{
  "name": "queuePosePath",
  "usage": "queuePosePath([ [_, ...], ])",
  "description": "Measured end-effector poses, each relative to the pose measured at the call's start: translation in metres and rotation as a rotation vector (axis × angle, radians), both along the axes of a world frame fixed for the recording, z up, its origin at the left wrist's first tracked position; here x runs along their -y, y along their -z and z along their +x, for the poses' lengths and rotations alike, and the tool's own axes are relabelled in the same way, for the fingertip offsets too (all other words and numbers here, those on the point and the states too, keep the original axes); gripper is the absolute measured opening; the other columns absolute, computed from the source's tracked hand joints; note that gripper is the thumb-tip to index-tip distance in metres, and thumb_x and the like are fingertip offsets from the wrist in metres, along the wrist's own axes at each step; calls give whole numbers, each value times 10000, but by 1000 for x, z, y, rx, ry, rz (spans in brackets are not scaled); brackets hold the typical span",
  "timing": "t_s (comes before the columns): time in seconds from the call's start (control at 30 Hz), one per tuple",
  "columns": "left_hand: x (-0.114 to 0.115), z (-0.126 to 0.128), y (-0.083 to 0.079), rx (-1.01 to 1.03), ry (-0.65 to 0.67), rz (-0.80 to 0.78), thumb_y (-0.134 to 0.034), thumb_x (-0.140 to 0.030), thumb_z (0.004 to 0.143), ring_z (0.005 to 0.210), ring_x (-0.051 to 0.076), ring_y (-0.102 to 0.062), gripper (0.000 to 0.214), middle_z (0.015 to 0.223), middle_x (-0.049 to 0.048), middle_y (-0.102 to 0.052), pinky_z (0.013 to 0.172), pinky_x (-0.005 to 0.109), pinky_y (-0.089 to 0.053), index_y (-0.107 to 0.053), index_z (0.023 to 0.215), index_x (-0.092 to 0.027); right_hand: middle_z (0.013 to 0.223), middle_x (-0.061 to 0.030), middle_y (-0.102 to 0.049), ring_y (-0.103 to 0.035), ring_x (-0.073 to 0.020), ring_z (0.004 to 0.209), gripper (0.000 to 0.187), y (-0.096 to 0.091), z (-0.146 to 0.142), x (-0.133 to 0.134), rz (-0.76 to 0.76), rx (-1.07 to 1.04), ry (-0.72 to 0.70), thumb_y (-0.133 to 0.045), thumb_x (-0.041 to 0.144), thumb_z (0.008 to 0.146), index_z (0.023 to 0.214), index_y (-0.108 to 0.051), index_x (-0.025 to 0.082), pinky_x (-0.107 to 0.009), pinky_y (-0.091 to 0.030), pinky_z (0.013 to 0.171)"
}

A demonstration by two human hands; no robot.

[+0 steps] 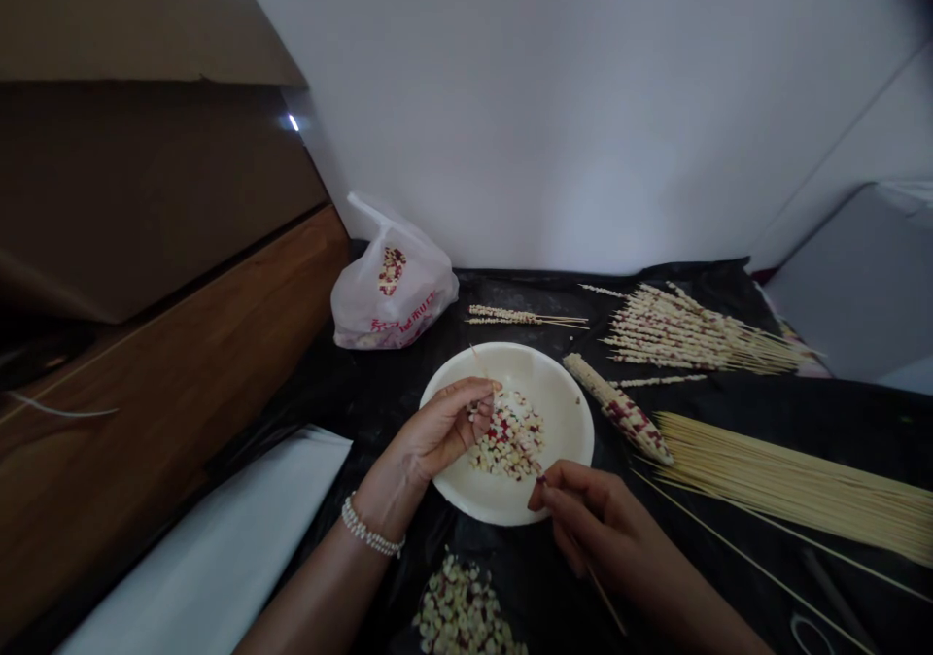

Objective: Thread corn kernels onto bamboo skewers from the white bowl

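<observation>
My left hand (pixel 453 426) is over a cream bowl (pixel 569 422), its thumb and fingertips pinched together. What lies between them is too small to make out; a thin sliver shows just above the fingers. Loose corn kernels (pixel 514 441), pale with some dark red, lie in the bowl. At the bowl's near right rim, my right hand (pixel 594 517) is closed around a thin bamboo skewer (pixel 606 599). A dark red kernel shows at its fingertips, and the skewer's lower end sticks out below the palm.
Beyond the bowl are a knotted plastic bag (pixel 394 295) and a few kernel-threaded skewers (pixel 510 316). To the right lie a half-stripped corn cob (pixel 619 410), a pile of threaded skewers (pixel 677 329) and bare skewers (pixel 794 475). More kernels (pixel 466 611) lie in front.
</observation>
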State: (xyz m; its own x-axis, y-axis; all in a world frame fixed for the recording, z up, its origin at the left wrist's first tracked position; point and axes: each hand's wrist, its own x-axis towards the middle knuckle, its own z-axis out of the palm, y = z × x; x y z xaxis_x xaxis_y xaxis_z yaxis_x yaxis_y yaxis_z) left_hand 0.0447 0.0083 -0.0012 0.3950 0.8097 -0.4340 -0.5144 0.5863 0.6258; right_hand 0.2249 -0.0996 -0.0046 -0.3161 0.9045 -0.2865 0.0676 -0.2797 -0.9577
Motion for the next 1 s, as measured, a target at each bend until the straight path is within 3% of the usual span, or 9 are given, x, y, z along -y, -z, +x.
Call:
queuePosePath([
  [0.23, 6, 6, 1, -41, 65, 49, -728, -86, 736, 537, 33, -520, 36, 654, 9, -609, 544, 121, -467, -698, 755, -82, 445, 71, -453, -353, -85, 442, 345, 1, 0, 0, 24, 41, 30, -490, 486, 925, 797, -570, 175, -233, -250, 485],
  [0.33, 5, 7, 3, 5, 8, -4, -672, -106, 798, 599, 57, -581, 86, 712, 38, -638, 580, 135, -502, -704, 865, -61, 445, 75, -459, -355, -86, 438, 343, 0, 1, -2, 22, 23, 59, -485, 489, 926, 831, -575, 172, -235, -250, 489],
  [0.4, 3, 6, 4, 38, -38, -39, -592, -36, 819, 703, 93, -639, 157, 802, 78, -672, 681, 175, -545, -697, 934, -46, 441, 80, -454, -335, -83, 427, 336, 0, 2, -3, 20, 8, 70, -486, 485, 927, 851, -578, 171, -237, -240, 484],
  [0.5, 1, 3, 4, 63, -44, -46, -475, 124, 737, 869, 143, -679, 356, 968, 129, -696, 841, 237, -551, -683, 977, -38, 441, 79, -454, -315, -81, 425, 330, 1, 3, -4, 9, -14, 75, -494, 481, 926, 835, -577, 175, -242, -211, 471],
  [0.6, 0, 2, 2, 39, -75, -28, -453, 154, 713, 945, 173, -684, 393, 1041, 150, -696, 897, 253, -540, -676, 979, -31, 444, 73, -463, -336, -81, 433, 329, 2, 3, -4, 10, -31, 70, -498, 478, 928, 816, -574, 179, -241, -218, 477],
  [0.87, -1, 3, -2, -47, -125, 26, -530, 41, 834, 906, 168, -702, 207, 1055, 157, -702, 825, 232, -570, -650, 966, -65, 436, 79, -451, -288, -56, 389, 364, 0, 4, -1, -47, -95, 6, -513, 524, 908, 861, -591, 172, -217, -175, 427],
  [1.0, -2, 0, -2, -48, -150, 74, -545, -5, 861, 763, 118, -703, 136, 962, 127, -717, 721, 192, -581, -648, 896, -86, 434, 79, -450, -275, -45, 383, 355, -1, 3, 1, -91, -122, -4, -530, 514, 908, 858, -595, 168, -203, -148, 405],
])
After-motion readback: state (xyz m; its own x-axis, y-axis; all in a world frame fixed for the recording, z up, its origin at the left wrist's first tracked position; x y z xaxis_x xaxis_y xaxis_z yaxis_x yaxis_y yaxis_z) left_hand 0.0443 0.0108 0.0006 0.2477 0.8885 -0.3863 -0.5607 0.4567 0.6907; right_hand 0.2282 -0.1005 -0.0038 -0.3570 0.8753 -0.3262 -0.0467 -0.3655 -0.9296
